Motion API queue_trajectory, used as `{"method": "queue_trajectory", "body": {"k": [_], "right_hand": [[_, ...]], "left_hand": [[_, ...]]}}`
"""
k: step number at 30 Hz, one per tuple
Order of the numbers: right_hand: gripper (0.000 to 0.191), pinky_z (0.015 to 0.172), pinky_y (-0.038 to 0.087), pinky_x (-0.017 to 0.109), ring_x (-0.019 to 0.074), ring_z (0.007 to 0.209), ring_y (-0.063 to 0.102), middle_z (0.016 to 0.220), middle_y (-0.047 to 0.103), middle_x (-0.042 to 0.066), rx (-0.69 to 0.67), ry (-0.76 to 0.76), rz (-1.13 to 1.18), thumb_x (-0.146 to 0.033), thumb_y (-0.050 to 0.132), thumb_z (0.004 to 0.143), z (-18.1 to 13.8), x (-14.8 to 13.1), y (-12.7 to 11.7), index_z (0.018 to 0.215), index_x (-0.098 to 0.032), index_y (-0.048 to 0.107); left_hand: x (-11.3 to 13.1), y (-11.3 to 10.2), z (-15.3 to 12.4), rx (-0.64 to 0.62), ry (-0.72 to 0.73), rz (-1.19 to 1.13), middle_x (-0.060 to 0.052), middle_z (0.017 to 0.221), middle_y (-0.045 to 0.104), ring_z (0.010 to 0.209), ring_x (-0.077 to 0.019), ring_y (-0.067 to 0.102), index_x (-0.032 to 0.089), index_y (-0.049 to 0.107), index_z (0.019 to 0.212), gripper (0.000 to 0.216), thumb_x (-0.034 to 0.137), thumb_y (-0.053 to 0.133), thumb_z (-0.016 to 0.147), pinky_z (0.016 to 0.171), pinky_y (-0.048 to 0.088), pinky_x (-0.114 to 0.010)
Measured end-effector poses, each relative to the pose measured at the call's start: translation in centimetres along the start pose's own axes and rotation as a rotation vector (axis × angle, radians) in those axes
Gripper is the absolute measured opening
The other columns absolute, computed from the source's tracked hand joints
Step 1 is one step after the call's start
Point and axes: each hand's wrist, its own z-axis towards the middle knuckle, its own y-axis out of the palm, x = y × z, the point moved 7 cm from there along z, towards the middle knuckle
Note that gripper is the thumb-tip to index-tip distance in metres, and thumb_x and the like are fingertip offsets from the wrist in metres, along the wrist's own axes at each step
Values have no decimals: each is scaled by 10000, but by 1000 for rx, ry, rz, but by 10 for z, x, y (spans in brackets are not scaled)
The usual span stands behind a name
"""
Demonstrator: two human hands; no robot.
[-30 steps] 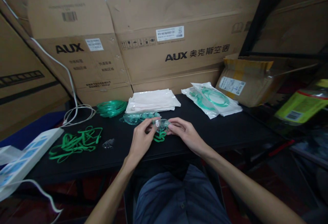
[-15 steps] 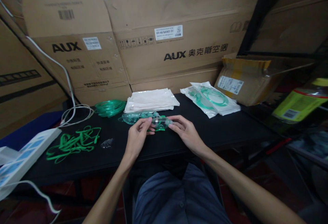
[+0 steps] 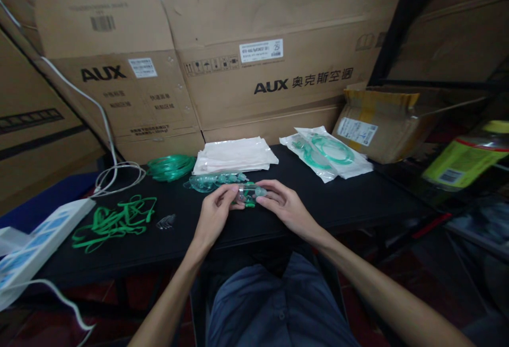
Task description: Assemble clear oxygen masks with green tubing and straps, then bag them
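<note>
Between my hands, just above the black table, is a clear plastic oxygen mask (image 3: 247,192) with a green strap showing around and under it. My left hand (image 3: 217,212) pinches its left end between thumb and fingers. On the other side, my right hand (image 3: 284,204) is closed on the narrow end with the pale connector. Several more clear, greenish masks (image 3: 212,181) lie nested in a row right behind my left hand. My fingertips partly hide the held mask.
White pouches (image 3: 236,155) are stacked behind the masks, with packaged green tubing (image 3: 332,151) to their right. Coiled tubing (image 3: 170,168), green straps (image 3: 115,222), small clear strips (image 3: 166,222) and a power strip (image 3: 47,243) lie left. Cardboard boxes (image 3: 270,34) wall off the back.
The held mask has turned and come slightly toward me, away from the nested row. My right hand has shifted a little left, closer to my left hand.
</note>
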Motion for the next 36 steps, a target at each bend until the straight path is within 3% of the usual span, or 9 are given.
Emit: {"method": "queue_trajectory", "body": {"k": [5,7,11,13,17,20,24,30,36], "right_hand": [[348,836,573,340,180,879,703,1006,727,46,12,31,31,-423,765,834,2,5,-3,1084,-203,665],[349,779,576,332,171,807,699,935,725,39,29,36,40,-449,751,845,3,6,-5,1066,-195,658],[348,689,559,323,174,699,694,760,693,3,28,48,14,-484,714,872,3,6,-4,1041,-194,623],[378,689,551,318,177,710,699,750,683,-6,1,59,-1,-484,692,889,3,5,-2,1122,-202,595],[608,834,552,319,184,944,695,1082,694,44,-98,39,-64,-409,762,845,0,3,7,1370,-252,498],[738,1015,497,349,225,1260,576,1440,544,74,-126,-69,-213,-342,805,810,-3,-3,10,1457,-304,452],[872,1168,366,399,243,1401,457,1531,461,76,-124,-253,-449,-259,777,834,-9,-15,13,1568,-343,315],[430,1124,409,420,264,1343,510,1377,541,112,-137,-340,-632,-201,702,850,-13,-17,20,1270,-268,638],[298,1062,437,386,246,1262,554,1250,596,106,-66,-336,-645,-132,646,799,-13,-19,18,1077,-234,614]], "left_hand": [[6,16,-6,-199,57,170,-43,921,737,773,-168,656,179,735,1126,385,480,676,893,622,552,-233],[5,21,-8,-269,62,269,-26,841,732,682,-145,624,191,763,1079,343,460,703,876,575,507,-220],[4,16,-7,-196,66,291,-12,732,707,567,-129,582,181,774,1052,353,477,681,884,558,496,-238],[5,14,-7,-172,69,247,-19,748,718,584,-139,603,168,749,1100,378,476,659,901,577,510,-246],[10,16,-9,-190,117,299,-10,760,707,618,-140,614,173,728,1019,322,465,619,937,600,494,-237],[15,19,-12,-226,197,416,-10,798,696,672,-145,607,188,722,914,301,444,575,972,637,467,-240],[19,24,-15,-263,283,500,-25,841,704,772,-168,618,190,706,850,328,414,523,1005,730,460,-255],[19,25,-15,-257,310,539,-21,895,699,793,-167,615,201,705,953,257,402,551,995,726,453,-252],[24,25,-15,-220,341,580,-13,869,659,757,-152,584,199,668,911,246,362,515,1015,708,431,-252]]}}
